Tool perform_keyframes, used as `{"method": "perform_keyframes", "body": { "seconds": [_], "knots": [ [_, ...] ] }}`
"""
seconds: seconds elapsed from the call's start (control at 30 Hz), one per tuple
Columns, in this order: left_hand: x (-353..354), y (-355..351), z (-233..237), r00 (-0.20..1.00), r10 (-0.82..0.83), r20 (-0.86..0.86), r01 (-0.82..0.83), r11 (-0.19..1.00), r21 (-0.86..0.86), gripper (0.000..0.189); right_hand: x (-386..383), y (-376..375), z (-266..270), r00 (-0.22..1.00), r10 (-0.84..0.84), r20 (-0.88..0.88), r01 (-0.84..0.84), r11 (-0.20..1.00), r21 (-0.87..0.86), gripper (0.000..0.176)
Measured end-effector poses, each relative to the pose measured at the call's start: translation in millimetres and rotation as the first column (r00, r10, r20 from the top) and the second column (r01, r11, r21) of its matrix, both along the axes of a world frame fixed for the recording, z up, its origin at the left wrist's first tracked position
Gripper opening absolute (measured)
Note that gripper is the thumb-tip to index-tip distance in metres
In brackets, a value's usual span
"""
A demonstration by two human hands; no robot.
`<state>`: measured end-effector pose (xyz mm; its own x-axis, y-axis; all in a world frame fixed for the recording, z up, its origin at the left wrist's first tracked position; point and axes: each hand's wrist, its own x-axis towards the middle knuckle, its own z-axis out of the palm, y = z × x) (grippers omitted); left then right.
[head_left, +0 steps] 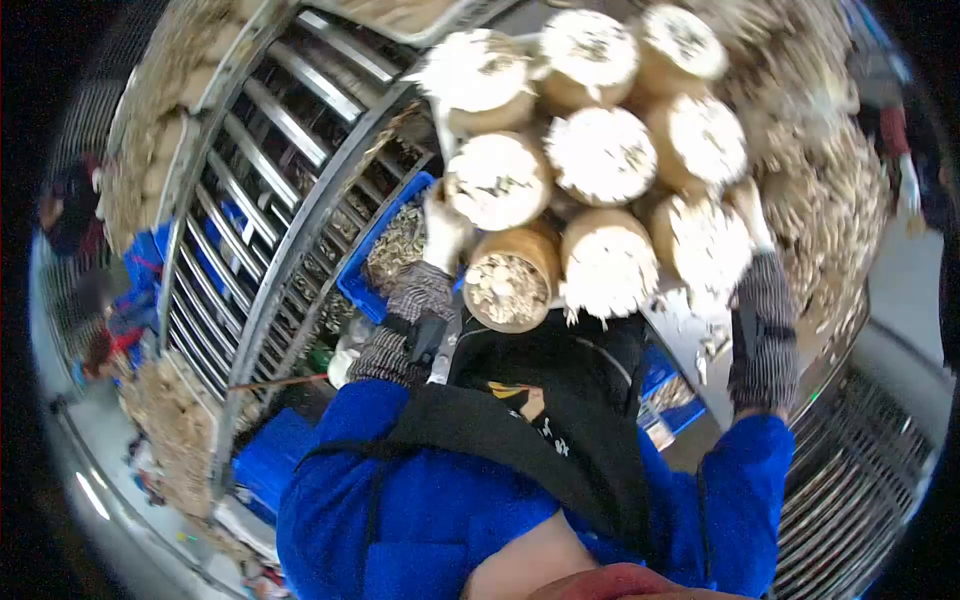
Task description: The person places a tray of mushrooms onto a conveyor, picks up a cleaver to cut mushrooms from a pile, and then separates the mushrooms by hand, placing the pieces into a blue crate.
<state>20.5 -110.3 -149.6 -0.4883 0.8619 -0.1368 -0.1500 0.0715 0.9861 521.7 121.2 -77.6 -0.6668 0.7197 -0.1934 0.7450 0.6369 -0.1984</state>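
Observation:
Several round mushroom-growing bottles, most topped with white mushroom clusters, stand in rows in a pale tray in front of me. One bottle nearest my body shows a rougher, cut-looking top with only short stubs. My left hand, in a white glove, is closed on the left side of the tray beside the bottles. At the right side, my right hand is closed on the tray next to the near-right bottle. The bottles and the tray's edge partly hide the fingers of both hands.
A metal roller conveyor runs along the left. Beside it a blue crate holds mushroom scraps. Loose mushrooms are heaped on the right. Another person is at the far left; a gloved hand shows at the far right.

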Motion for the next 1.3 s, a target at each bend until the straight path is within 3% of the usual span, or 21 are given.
{"method": "perform_keyframes", "body": {
  "seconds": [0.07, 0.1, 0.13, 0.17, 0.2, 0.23, 0.3, 0.33, 0.37, 0.43, 0.5, 0.6, 0.7, 0.77, 0.83, 0.87, 1.07, 1.17, 1.2, 1.23, 1.3],
  "knots": [
    [0.7, -18.3, -67.1, 0.858, 0.117, 0.500, -0.098, 0.993, -0.065, 0.025, 53.6, -24.2, -38.7, 0.982, 0.104, 0.161, -0.139, 0.963, 0.230, 0.018],
    [-8.8, -22.9, -78.5, 0.810, 0.109, 0.576, -0.105, 0.994, -0.039, 0.027, 41.6, -50.8, -42.8, 0.945, -0.175, -0.278, 0.183, 0.983, 0.005, 0.023],
    [-18.2, -23.7, -82.1, 0.466, 0.139, 0.874, -0.170, 0.983, -0.066, 0.037, 24.2, -67.9, -40.8, 0.660, -0.491, -0.569, 0.355, 0.871, -0.339, 0.041],
    [2.4, -42.5, -14.8, 0.482, 0.460, 0.746, -0.202, 0.887, -0.416, 0.051, -15.1, -101.0, 1.9, 0.367, -0.754, -0.545, 0.445, 0.657, -0.609, 0.040],
    [1.3, -90.0, -69.8, 0.330, 0.397, 0.856, -0.182, 0.917, -0.355, 0.058, -25.8, -126.7, 6.2, 0.034, -0.948, -0.316, 0.147, 0.318, -0.937, 0.040],
    [-16.7, -114.7, -126.5, 0.316, 0.299, 0.900, -0.180, 0.951, -0.253, 0.065, -40.7, -136.4, -14.2, 0.311, -0.842, -0.442, 0.305, 0.529, -0.792, 0.064],
    [-40.2, -144.4, -152.5, 0.242, 0.268, 0.932, -0.254, 0.945, -0.206, 0.055, -83.0, -138.3, -40.4, 0.674, -0.561, -0.481, 0.457, 0.828, -0.324, 0.027],
    [-45.3, -185.5, -186.6, 0.496, 0.194, 0.846, -0.237, 0.968, -0.083, 0.053, -143.8, -168.0, -7.6, 0.784, -0.493, -0.377, 0.491, 0.864, -0.110, 0.025],
    [-52.3, -219.9, -171.7, 0.171, 0.262, 0.950, -0.308, 0.930, -0.202, 0.054, -157.2, -181.7, -21.2, 0.807, -0.522, -0.276, 0.468, 0.850, -0.242, 0.025],
    [-57.1, -300.5, -181.8, 0.122, 0.466, 0.876, -0.277, 0.864, -0.421, 0.060, -244.8, -238.0, 7.7, 0.722, -0.521, -0.456, 0.411, 0.852, -0.324, 0.017],
    [-79.1, -336.2, -182.5, 0.163, 0.508, 0.846, -0.308, 0.841, -0.445, 0.062, -280.2, -248.1, -16.3, 0.834, -0.449, -0.320, 0.312, 0.863, -0.398, 0.014],
    [-99.4, -389.1, -178.7, 0.360, 0.553, 0.752, -0.307, 0.831, -0.464, 0.075, -268.7, -270.2, -144.9, 0.602, -0.774, -0.196, 0.379, 0.493, -0.783, 0.009],
    [-107.1, -415.6, -143.3, 0.295, 0.602, 0.742, -0.326, 0.793, -0.515, 0.060, -267.3, -281.8, -227.8, 0.898, -0.389, -0.206, 0.171, 0.740, -0.650, 0.023],
    [-129.0, -418.8, -149.0, 0.340, 0.586, 0.736, -0.325, 0.807, -0.492, 0.053, -329.3, -269.4, -227.5, 0.786, -0.618, 0.021, 0.408, 0.493, -0.768, 0.026],
    [-155.7, -432.6, -156.5, 0.397, 0.563, 0.725, -0.298, 0.826, -0.478, 0.047, -361.6, -258.3, -278.8, 0.785, -0.617, -0.046, 0.405, 0.568, -0.716, 0.022],
    [-175.0, -432.5, -160.9, 0.432, 0.548, 0.716, -0.281, 0.836, -0.471, 0.043, -333.5, -237.4, -374.1, 0.996, -0.057, 0.074, 0.088, 0.846, -0.526, 0.033],
    [-302.2, -364.3, -243.7, 0.653, 0.400, 0.643, -0.328, 0.915, -0.236, 0.024, -517.6, -114.0, -410.3, 0.981, 0.044, 0.189, 0.107, 0.693, -0.713, 0.034],
    [-336.5, -358.5, -309.0, 0.909, 0.399, -0.120, -0.375, 0.660, -0.651, 0.015, -499.6, -121.4, -416.7, 0.963, 0.046, 0.266, 0.170, 0.663, -0.729, 0.038],
    [-326.6, -355.7, -304.1, 0.891, 0.194, -0.410, -0.438, 0.606, -0.665, 0.016, -470.9, -145.1, -411.8, 0.946, 0.279, 0.163, -0.209, 0.913, -0.350, 0.035],
    [-308.1, -353.4, -296.2, 0.875, 0.273, -0.399, -0.471, 0.671, -0.573, 0.016, -441.6, -164.6, -400.8, 0.839, 0.509, 0.192, -0.536, 0.833, 0.138, 0.032],
    [-280.3, -362.5, -331.8, 0.780, 0.009, -0.625, -0.543, 0.505, -0.671, 0.032, -401.0, -212.4, -333.6, 0.752, 0.610, 0.249, -0.577, 0.792, -0.198, 0.036]
  ]
}}
